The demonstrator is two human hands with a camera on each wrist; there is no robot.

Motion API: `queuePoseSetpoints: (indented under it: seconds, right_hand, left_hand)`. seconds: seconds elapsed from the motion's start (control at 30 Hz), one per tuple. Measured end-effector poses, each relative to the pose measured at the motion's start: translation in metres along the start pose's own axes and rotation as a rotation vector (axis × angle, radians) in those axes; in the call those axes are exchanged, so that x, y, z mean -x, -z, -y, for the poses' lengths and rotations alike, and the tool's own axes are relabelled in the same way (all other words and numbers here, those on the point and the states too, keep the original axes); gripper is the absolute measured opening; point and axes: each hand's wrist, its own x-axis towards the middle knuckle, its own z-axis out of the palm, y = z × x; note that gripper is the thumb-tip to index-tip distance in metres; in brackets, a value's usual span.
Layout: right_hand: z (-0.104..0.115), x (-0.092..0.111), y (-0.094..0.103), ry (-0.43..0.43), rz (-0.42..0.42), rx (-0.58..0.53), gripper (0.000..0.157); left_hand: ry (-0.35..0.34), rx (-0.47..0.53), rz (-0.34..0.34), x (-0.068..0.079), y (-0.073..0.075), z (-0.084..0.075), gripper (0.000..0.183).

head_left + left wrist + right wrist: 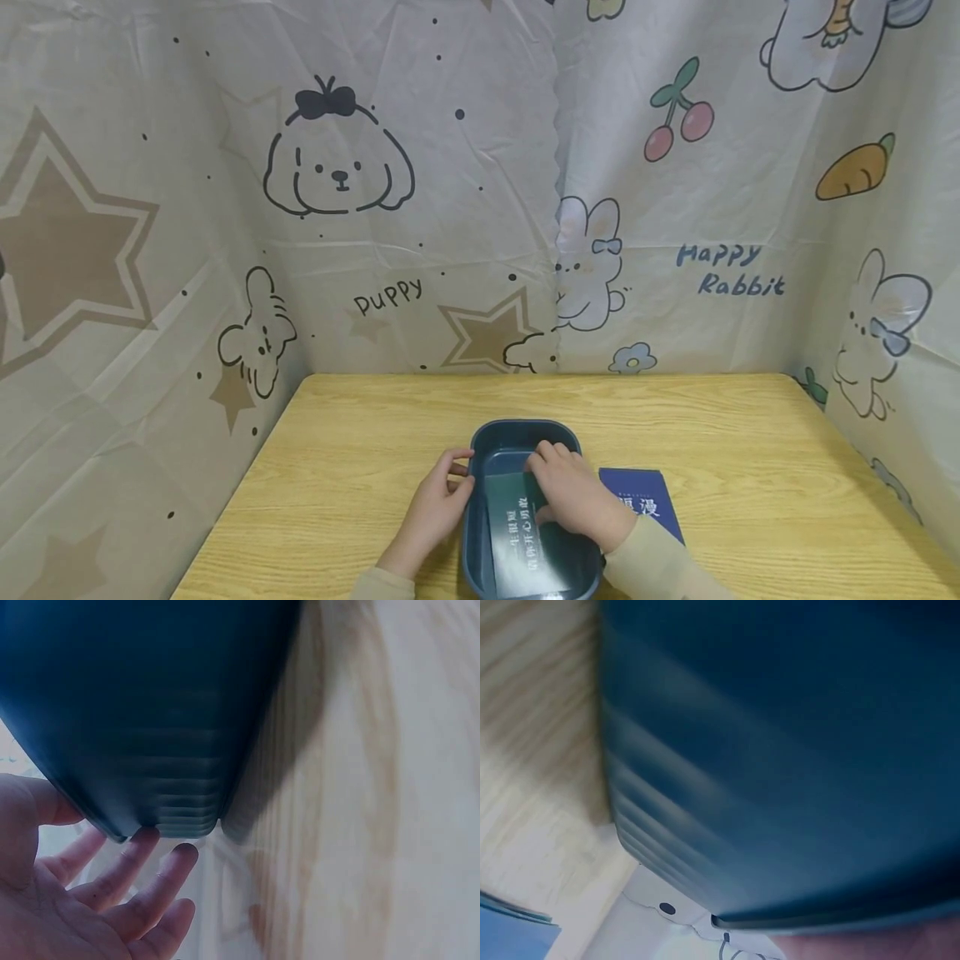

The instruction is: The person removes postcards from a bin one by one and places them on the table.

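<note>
A dark teal plastic bin (474,533) stands on the table, with a green book (513,533) with white lettering lying inside it. My right hand (573,492) reaches over the bin's right side and grips the book near its upper right corner, thumb on the cover. In the right wrist view the bin's ribbed wall (705,750) hides most of that hand. My left hand (438,504) is at the bin's left rim. The left wrist view shows its fingers (135,862) loosely extended along the bin's outer wall (150,712), thumb by the rim.
A blue book (641,496) with white lettering lies on the wooden table (360,467) just right of the bin, partly behind my right forearm. Printed cloth (480,233) hangs behind the table and along both sides.
</note>
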Motion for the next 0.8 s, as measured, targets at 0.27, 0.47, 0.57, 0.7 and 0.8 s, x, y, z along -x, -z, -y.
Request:
queuePoseSetpoints:
  seconds: [0.27, 0.47, 0.57, 0.7, 0.8]
  right_hand:
    - [-0.003, -0.002, 0.012, -0.022, 0.019, -0.086, 0.041]
    - [-0.006, -0.002, 0.017, -0.009, -0.027, -0.151, 0.021]
    - [-0.008, -0.002, 0.019, 0.005, -0.039, -0.173, 0.015]
    - [-0.011, -0.003, 0.018, 0.016, -0.059, -0.214, 0.011]
    - [-0.012, -0.002, 0.019, 0.013, -0.066, -0.264, 0.009]
  left_hand:
    - [-0.018, 0.015, -0.003, 0.001, 0.001, -0.001, 0.037]
    - [-0.025, 0.021, -0.003, 0.000, 0.002, -0.001, 0.037]
    - [-0.021, 0.022, -0.003, 0.000, 0.002, -0.001, 0.037]
    - [-0.019, 0.019, -0.002, 0.000, 0.002, -0.002, 0.037]
    - [-0.018, 0.015, -0.001, 0.001, 0.002, -0.002, 0.036]
